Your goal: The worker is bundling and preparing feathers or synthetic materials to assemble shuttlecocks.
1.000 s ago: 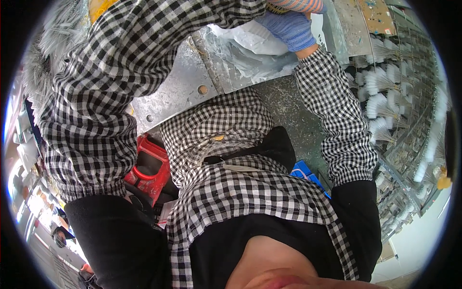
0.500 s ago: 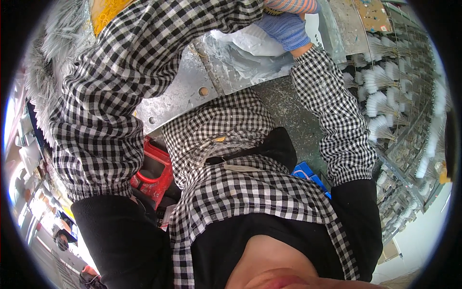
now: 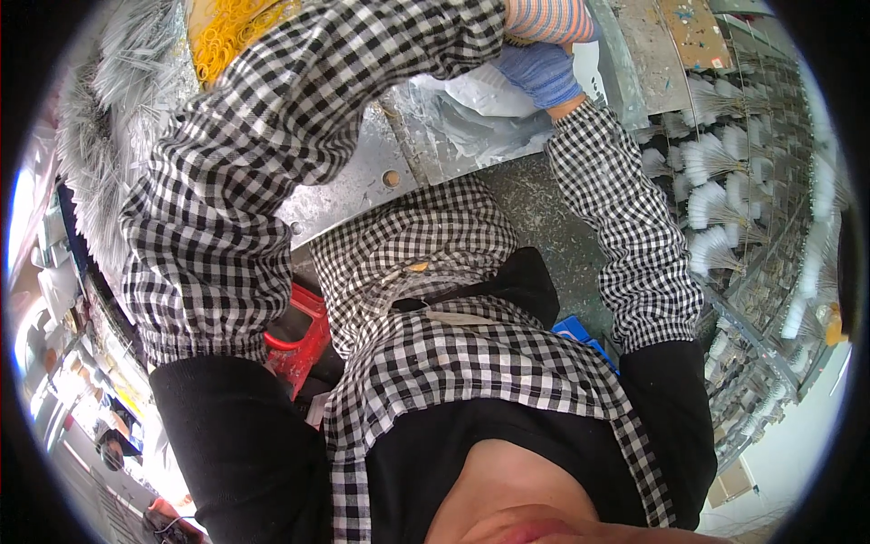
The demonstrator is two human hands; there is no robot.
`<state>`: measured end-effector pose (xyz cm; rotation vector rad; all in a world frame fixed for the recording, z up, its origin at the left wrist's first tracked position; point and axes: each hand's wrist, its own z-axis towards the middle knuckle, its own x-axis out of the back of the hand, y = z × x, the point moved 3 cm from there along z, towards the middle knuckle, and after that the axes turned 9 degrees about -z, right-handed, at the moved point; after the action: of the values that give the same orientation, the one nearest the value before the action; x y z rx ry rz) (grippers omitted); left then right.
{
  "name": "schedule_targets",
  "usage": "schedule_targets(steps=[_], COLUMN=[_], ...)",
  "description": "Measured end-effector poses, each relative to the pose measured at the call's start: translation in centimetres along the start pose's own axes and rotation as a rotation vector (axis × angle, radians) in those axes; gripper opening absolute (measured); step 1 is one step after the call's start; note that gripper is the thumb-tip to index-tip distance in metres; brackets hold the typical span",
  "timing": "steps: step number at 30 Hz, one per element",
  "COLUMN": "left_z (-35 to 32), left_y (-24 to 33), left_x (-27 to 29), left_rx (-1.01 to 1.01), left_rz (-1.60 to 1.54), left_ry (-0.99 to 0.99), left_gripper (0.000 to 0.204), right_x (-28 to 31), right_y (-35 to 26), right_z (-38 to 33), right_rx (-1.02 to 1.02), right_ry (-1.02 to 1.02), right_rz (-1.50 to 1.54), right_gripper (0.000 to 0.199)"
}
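My right hand [image 3: 541, 72], in a blue glove, is at the top of the view, with its fingers curled down onto a crumpled clear plastic bag [image 3: 471, 109]. The bag lies on a grey metal bench [image 3: 362, 186]. My left arm in a checked sleeve crosses the view from lower left to the top. My left hand [image 3: 548, 18], in an orange-striped glove, sits just above the right hand at the picture's edge. Most of it is cut off, so its fingers do not show.
A heap of yellow rubber bands [image 3: 227, 36] lies at the top left beside grey bristle bundles [image 3: 113, 100]. Rows of white bristle tufts [image 3: 716, 181] fill racks on the right. A red stool [image 3: 299, 349] and a blue object [image 3: 580, 331] sit below by my body.
My left arm has swung further right across the view, uncovering more of the yellow rubber bands. Both hands stay together at the plastic bag.
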<state>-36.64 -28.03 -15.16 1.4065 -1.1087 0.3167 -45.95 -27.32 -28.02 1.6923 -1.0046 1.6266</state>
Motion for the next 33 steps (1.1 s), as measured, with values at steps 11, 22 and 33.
schedule_targets(steps=[11, 22, 33], left_z=[-0.4, -6.3, -21.3], left_y=[0.3, 1.2, -3.9], left_x=[0.4, 3.0, -9.8], left_rx=[-0.002, -0.440, -0.086], left_rz=[-0.057, -0.600, -2.097], left_ry=[-0.082, 0.544, 0.363], left_gripper=[0.046, 0.043, 0.068], right_x=[-1.1, 5.2, 10.4], right_y=[-0.2, -1.1, -11.9], right_z=[-1.2, -2.1, -7.2], right_rx=[0.140, 0.137, 0.719], right_ry=[0.493, 0.415, 0.705], right_rz=[0.242, 0.731, 0.269], right_gripper=[0.062, 0.046, 0.058])
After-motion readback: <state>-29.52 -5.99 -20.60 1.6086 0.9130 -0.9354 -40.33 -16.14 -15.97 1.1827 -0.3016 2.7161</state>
